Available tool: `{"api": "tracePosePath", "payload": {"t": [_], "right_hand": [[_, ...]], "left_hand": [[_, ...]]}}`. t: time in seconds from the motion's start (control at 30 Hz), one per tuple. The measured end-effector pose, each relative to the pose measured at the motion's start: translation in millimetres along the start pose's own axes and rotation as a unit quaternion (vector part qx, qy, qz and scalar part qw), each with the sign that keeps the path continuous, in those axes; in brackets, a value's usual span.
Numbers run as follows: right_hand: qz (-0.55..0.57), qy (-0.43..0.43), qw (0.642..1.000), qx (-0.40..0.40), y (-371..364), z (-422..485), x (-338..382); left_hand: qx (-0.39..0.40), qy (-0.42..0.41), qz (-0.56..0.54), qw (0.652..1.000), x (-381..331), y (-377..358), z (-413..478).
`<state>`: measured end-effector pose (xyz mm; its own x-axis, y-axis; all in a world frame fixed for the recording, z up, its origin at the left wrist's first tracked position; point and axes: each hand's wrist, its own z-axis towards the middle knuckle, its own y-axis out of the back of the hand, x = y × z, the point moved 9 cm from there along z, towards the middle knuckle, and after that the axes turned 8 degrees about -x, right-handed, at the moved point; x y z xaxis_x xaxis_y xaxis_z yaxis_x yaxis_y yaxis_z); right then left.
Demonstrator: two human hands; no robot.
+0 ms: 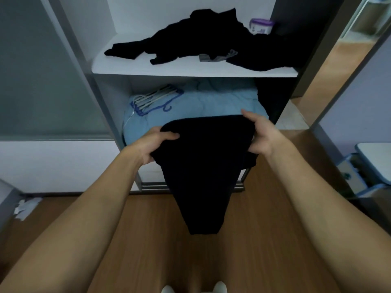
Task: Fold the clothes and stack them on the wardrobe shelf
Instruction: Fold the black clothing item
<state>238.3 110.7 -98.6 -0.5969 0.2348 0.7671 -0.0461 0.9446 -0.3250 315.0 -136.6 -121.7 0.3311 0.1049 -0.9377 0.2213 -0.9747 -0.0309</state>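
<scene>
- Hanging in front of the wardrobe [112,92], a black garment [207,166] is held up by both hands. Its top edge is stretched between them and its lower part tapers down over the wooden floor [148,229].
- The left side of the garment is gripped by the left hand [152,144]; the thumb is laid over the cloth and the fingers are curled beneath it.
- The right side is grasped by the right hand [262,134], with the fingers [247,114] wrapped round the upper corner of the cloth.
- On the upper shelf [169,68], a heap of unfolded black clothes [190,37] is spread from near the left edge to the right edge. A small grey garment [218,56] lies close to the front edge.
- A container with a purple lid [261,26] is set toward the back right corner of that shelf, behind the heap.
- Under the upper shelf, light blue bedding [211,102] is stowed, and a bundle of hangers [156,98] is laid on its left part.
- The held garment is raised just in front of this bedding; whether the two touch cannot be told.
- Scraps of paper [26,208] are seen on the floor at the far left.
</scene>
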Motion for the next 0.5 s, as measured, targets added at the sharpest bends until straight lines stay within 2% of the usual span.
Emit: {"api": "tracePosePath", "payload": {"t": [0.1,0.17,0.27,0.37,0.43,0.5], "right_hand": [[0.031,0.036,0.992,0.113,-9.5,-12.4,9.7],[0.008,0.053,0.990,0.130,-10.2,-16.1,-3.8],[-0.014,0.062,0.993,0.103,-8.6,-13.3,-27.6],[0.024,0.057,0.996,0.066,-6.7,-11.1,-29.8],[0.035,0.047,0.997,0.043,-7.8,-9.9,-24.5],[0.034,0.019,0.999,0.006,-8.8,-7.0,-20.4]], "left_hand": [[-0.001,0.020,-0.093,0.995,-10.7,-6.2,3.1],[0.011,0.054,-0.111,0.992,-11.6,-9.4,2.5],[0.018,0.054,-0.187,0.981,-17.6,-13.9,1.6],[0.082,0.018,-0.281,0.956,-18.6,-18.2,-2.8],[0.131,0.002,-0.285,0.949,-9.0,-20.2,-7.8],[0.123,-0.014,-0.250,0.960,5.0,-20.0,-10.8]]}}
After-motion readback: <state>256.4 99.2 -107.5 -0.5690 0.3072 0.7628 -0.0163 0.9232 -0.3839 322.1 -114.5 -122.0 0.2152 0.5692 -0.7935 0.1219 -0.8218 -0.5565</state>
